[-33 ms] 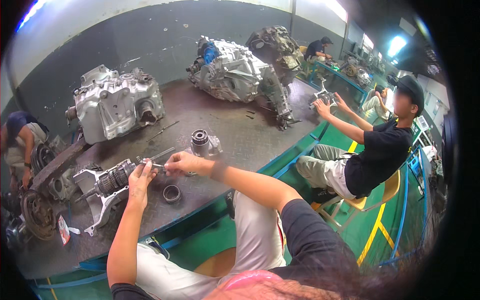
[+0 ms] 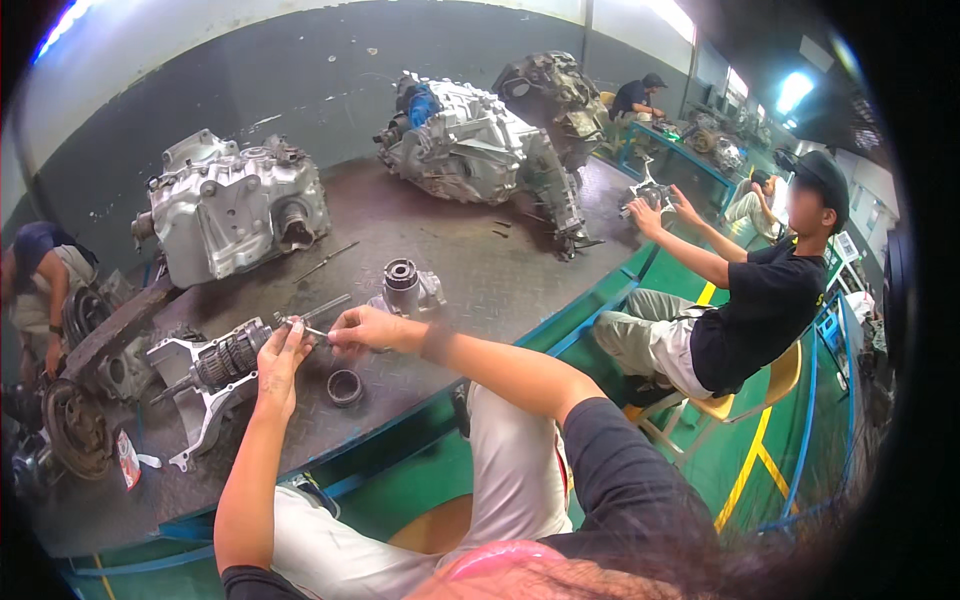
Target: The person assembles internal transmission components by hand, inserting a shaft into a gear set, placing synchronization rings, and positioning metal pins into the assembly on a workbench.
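Between my two hands is a slim metal rod (image 2: 316, 332), held above the bench. My left hand (image 2: 282, 362) pinches its left part with fingers closed. My right hand (image 2: 368, 328) is closed around its right end, hiding that end. Just left of my left hand, a gear shaft (image 2: 225, 362) with stacked gears lies in a silver housing half (image 2: 203, 428). A dark toothed ring (image 2: 345, 388) rests below my right hand. Behind that hand stands a cylindrical metal part (image 2: 401, 285) with a toothed top.
The metal bench (image 2: 345, 215) carries a silver gearbox (image 2: 240, 215), a larger transmission (image 2: 460, 150) with a blue part, and a dark one (image 2: 557, 95). A thin rod (image 2: 326, 262) lies mid-bench. A seated co-worker (image 2: 760, 310) handles a metal part at the right; another person (image 2: 50, 275) bends at the left.
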Demonstrator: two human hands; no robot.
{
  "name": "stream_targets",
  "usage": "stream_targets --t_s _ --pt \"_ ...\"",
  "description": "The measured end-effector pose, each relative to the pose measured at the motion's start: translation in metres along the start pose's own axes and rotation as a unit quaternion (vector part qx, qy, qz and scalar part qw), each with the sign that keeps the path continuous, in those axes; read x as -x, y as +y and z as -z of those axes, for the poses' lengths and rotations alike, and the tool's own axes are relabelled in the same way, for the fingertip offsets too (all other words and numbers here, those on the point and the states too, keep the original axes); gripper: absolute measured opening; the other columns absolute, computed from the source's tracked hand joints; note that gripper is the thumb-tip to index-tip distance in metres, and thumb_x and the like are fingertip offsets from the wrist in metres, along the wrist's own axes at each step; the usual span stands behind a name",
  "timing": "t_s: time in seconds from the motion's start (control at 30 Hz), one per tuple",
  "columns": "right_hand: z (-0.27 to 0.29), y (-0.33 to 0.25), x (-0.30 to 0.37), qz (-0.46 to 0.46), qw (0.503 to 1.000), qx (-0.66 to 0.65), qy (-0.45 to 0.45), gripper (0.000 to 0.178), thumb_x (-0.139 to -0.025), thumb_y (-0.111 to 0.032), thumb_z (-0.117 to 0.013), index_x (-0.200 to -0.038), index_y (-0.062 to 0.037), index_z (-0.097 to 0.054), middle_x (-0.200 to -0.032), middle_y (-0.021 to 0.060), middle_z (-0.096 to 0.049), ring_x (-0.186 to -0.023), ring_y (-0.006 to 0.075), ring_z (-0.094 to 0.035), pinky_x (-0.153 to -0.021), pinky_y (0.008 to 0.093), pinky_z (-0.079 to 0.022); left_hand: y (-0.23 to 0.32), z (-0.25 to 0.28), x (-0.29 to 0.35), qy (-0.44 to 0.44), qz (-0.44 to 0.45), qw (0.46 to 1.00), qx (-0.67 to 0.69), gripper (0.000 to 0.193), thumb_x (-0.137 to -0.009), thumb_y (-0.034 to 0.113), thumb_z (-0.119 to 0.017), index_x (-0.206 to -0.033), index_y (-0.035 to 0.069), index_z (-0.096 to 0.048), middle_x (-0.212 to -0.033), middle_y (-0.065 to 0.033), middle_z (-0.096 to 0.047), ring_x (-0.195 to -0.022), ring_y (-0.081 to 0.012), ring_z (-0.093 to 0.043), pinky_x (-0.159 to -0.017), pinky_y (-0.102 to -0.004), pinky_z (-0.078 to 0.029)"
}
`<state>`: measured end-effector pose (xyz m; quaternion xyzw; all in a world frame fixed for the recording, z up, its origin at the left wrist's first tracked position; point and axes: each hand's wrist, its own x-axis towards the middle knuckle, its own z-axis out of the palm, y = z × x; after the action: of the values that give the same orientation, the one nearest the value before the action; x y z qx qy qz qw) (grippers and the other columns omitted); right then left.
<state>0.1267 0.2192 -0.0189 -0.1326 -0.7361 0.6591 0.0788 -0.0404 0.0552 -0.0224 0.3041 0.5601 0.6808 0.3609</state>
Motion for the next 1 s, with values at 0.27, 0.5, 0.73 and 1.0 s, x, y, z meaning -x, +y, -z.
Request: stream_targets --t_s 0.27,0.5,0.73,1.0 --pt "-0.031 0.005 -0.004 0.068 0.989 -0.015 -0.13 0.023 -0.107 -0.026 -0.059 -0.112 -0.0052 -0.067 -0.105 0.0044 -0.077 -0.081 0.0119 -0.072 -0.072 0.0272 -0.058 0.003 -0.013 0.003 -0.012 -0.025 0.996 0.084 0.055 -0.099 0.014 -0.073 -0.147 0.001 -0.05 -0.128 -0.0109 -0.068 -0.109 -0.0176 -0.067 -0.092 -0.0308 -0.057" --pt "-0.033 -0.001 0.003 0.023 0.987 -0.044 -0.152 0.03 -0.105 -0.031 -0.062 -0.118 -0.0045 -0.065 -0.106 0.0052 -0.075 -0.088 0.0127 -0.07 -0.081 0.0282 -0.056 0.007 -0.015 0.002 0.001 -0.03 0.997 0.077 0.055 -0.101 0.02 -0.072 -0.147 0.001 -0.049 -0.128 -0.0123 -0.068 -0.108 -0.0194 -0.068 -0.095 -0.0323 -0.057" --pt "-0.031 -0.016 0.015 0.07 0.993 -0.03 -0.093 0.028 -0.105 -0.028 -0.062 -0.108 -0.0014 -0.071 -0.094 0.0021 -0.074 -0.079 0.0092 -0.066 -0.073 0.0258 -0.055 0.02 0.008 0.004 -0.012 -0.013 1.0 0.017 0.046 -0.102 0.031 -0.071 -0.138 0.006 -0.06 -0.118 -0.0056 -0.069 -0.097 -0.0141 -0.067 -0.088 -0.0316 -0.055" --pt "-0.015 -0.012 0.011 0.06 0.996 -0.056 -0.021 0.033 -0.107 -0.032 -0.057 -0.105 -0.0032 -0.072 -0.084 0.0016 -0.071 -0.075 0.0115 -0.065 -0.07 0.0278 -0.053 0.016 -0.008 0.009 -0.054 0.038 0.998 -0.007 0.059 -0.099 0.022 -0.073 -0.15 0.008 -0.047 -0.109 -0.0031 -0.07 -0.091 -0.0128 -0.067 -0.083 -0.0293 -0.052"
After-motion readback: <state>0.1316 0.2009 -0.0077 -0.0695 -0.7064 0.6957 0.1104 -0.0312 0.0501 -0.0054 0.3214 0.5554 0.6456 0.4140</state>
